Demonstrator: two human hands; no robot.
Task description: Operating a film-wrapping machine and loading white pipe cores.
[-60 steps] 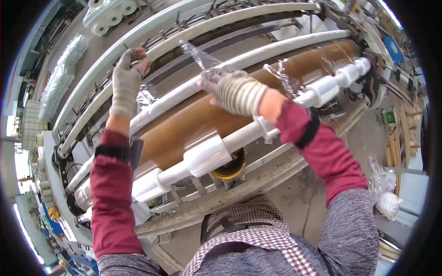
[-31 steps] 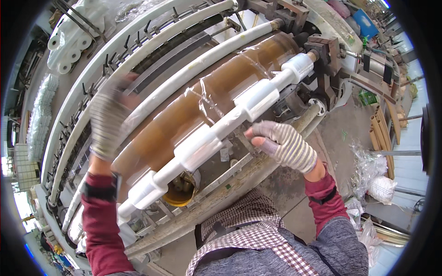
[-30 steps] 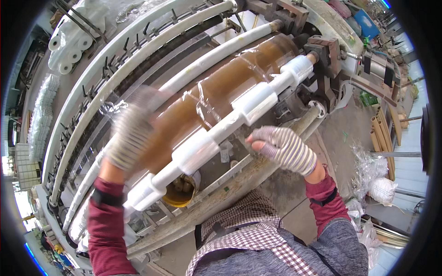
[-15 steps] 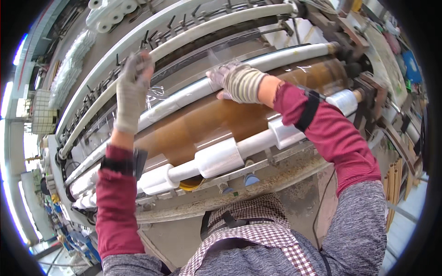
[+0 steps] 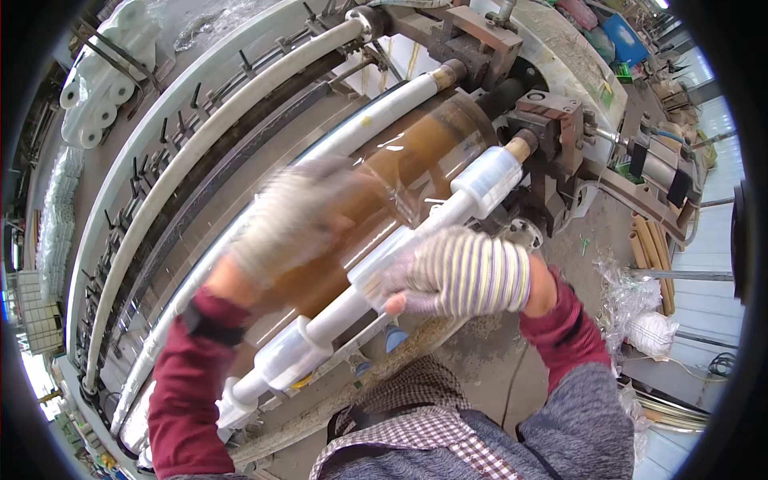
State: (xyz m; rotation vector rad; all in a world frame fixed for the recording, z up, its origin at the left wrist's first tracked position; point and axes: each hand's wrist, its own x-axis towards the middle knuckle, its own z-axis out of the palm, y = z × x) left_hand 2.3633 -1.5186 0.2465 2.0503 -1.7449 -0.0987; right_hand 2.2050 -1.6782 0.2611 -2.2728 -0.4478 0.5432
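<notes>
My left hand (image 5: 292, 220), in a pale knitted glove, hangs over the far edge of the wide brown roller (image 5: 448, 132). Motion smears its fingers. Lower and to the right is my right hand (image 5: 460, 276), in a striped glove with the thumb tip bare. Its fingers are drawn together at a middle roll of clear film (image 5: 380, 258), partly covering that roll; whether they pinch film cannot be made out. Further clear film rolls, one at the right (image 5: 486, 182) and one at the lower left (image 5: 294, 352), sit on the same white bar (image 5: 342, 314). A loose film piece (image 5: 412, 206) crosses the brown roller.
Beyond the brown roller run a white roller (image 5: 384, 112) and a curved pale bar (image 5: 240, 88). Metal brackets (image 5: 552, 120) hold the right ends. Wrapped film rolls (image 5: 100, 100) lie at the far left. Cardboard tubes (image 5: 652, 248) and crumpled film (image 5: 632, 296) are at the right.
My view has swung toward the machine's right end. My left hand has come in over the brown roller, and my right hand has dropped from the far white roller to the near film roll.
</notes>
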